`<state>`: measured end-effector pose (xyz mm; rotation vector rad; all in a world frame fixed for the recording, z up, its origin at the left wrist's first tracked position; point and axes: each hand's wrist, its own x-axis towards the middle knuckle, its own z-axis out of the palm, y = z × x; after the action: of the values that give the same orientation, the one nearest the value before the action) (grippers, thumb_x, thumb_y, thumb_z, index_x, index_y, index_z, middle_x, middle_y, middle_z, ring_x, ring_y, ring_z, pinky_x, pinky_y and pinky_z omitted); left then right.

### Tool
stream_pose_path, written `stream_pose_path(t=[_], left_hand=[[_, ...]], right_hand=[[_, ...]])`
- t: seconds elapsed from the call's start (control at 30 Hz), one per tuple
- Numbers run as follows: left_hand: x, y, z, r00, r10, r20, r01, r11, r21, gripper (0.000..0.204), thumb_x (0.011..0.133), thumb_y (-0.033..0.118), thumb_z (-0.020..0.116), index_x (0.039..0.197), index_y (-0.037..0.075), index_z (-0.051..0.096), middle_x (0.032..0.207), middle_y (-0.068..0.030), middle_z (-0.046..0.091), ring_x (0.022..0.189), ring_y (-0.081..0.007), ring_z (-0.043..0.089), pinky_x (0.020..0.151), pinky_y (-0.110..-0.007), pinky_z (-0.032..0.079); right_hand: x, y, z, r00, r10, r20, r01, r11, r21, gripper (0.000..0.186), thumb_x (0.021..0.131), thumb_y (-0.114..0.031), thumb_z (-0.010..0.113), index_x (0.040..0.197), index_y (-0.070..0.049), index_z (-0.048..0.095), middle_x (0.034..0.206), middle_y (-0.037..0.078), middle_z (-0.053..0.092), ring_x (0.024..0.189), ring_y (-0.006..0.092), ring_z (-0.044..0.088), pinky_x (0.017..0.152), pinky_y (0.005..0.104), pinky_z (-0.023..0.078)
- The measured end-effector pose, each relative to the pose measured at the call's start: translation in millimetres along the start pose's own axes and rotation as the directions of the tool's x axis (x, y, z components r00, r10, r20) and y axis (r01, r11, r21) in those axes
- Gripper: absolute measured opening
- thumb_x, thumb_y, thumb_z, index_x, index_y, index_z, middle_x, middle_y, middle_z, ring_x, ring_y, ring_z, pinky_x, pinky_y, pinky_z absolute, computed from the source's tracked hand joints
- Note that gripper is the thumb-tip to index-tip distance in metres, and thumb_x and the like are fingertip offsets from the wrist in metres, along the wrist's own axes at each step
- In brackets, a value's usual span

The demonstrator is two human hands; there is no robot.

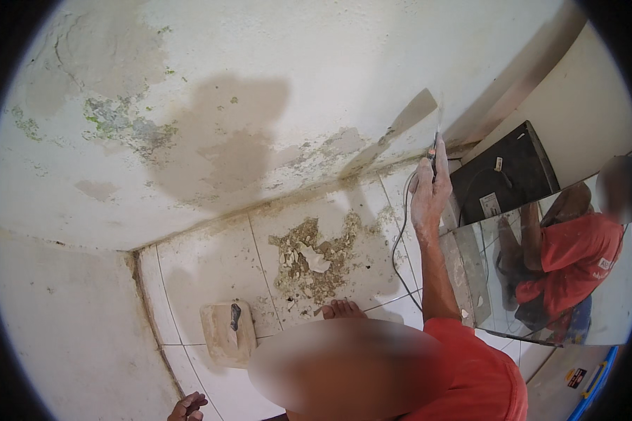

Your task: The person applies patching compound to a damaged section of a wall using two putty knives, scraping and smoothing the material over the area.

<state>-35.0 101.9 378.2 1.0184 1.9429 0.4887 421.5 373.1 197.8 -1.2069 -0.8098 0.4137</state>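
My right hand (432, 193) is raised to the far wall, fingers wrapped round the dark handle of a scraper (437, 140). Its thin blade shows nearly edge-on close to the wall, and a broad blade-shaped shadow falls beside it. A thin dark cord (395, 256) hangs from near that wrist to the floor. At the lower left edge, my left hand (188, 407) is partly in view, fingers loosely bent and apart, with nothing seen in them. Nearest to it is a beige rectangular board (214, 330) with a dark-handled putty knife (235, 317) lying on it.
Broken plaster (309, 270) is heaped on the tiled floor by a bare foot (340, 309). The wall (225, 154) has peeling, stained patches. At right stand a black panel (505, 172), a mirror (495, 302) reflecting a red shirt, and a blue-edged container (597, 386).
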Motion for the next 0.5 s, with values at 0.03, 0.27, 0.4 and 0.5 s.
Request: stream_pose_path(t=[0.03, 0.27, 0.4, 0.5], left_hand=[[-1, 1, 1, 1.0, -0.002, -0.006, 0.002, 1.0, -0.008, 0.041, 0.101, 0.02, 0.054, 0.135, -0.002, 0.052, 0.132, -0.0143, 0.059, 0.123, -0.0232, 0.053, 0.108, -0.034, 0.037], [27, -29, -21, 0.992, 0.042, 0.117, -0.046, 0.999, 0.029, 0.041, 0.101, 0.021, 0.054, 0.135, -0.001, 0.052, 0.131, -0.0134, 0.059, 0.124, -0.0226, 0.052, 0.108, -0.034, 0.037], [15, -5, -7, 0.993, 0.051, 0.104, -0.052, 0.999, 0.012, 0.041, 0.101, 0.022, 0.054, 0.135, -0.001, 0.052, 0.13, -0.0131, 0.059, 0.124, -0.0225, 0.052, 0.108, -0.035, 0.036], [15, 0, -7, 0.996, 0.008, 0.087, -0.009, 1.0, 0.016, 0.041, 0.101, 0.022, 0.054, 0.135, -0.001, 0.052, 0.13, -0.0132, 0.059, 0.124, -0.0225, 0.052, 0.108, -0.035, 0.036]], right_hand=[[8, 6, -3, 0.992, -0.125, 0.024, 0.127, 0.979, -0.161, 0.049, 0.1, -0.014, 0.047, 0.148, -0.005, 0.041, 0.085, 0.003, 0.056, 0.057, 0.0044, 0.046, 0.05, 0.0208, 0.039], [-42, 49, -13, 0.89, 0.071, 0.45, 0.166, 0.869, -0.466, 0.048, 0.097, -0.011, 0.049, 0.144, -0.002, 0.046, 0.11, 0.011, 0.063, 0.081, 0.0138, 0.052, 0.077, 0.0291, 0.048], [-32, 0, -16, 0.97, 0.088, 0.225, 0.01, 0.916, -0.401, 0.048, 0.097, -0.011, 0.047, 0.144, -0.001, 0.045, 0.109, 0.012, 0.063, 0.085, 0.0147, 0.052, 0.081, 0.0298, 0.046], [-8, -12, -6, 0.997, 0.007, 0.079, 0.019, 0.948, -0.318, 0.049, 0.096, -0.01, 0.046, 0.144, 0.001, 0.044, 0.114, 0.017, 0.063, 0.092, 0.0206, 0.058, 0.085, 0.0308, 0.046]])
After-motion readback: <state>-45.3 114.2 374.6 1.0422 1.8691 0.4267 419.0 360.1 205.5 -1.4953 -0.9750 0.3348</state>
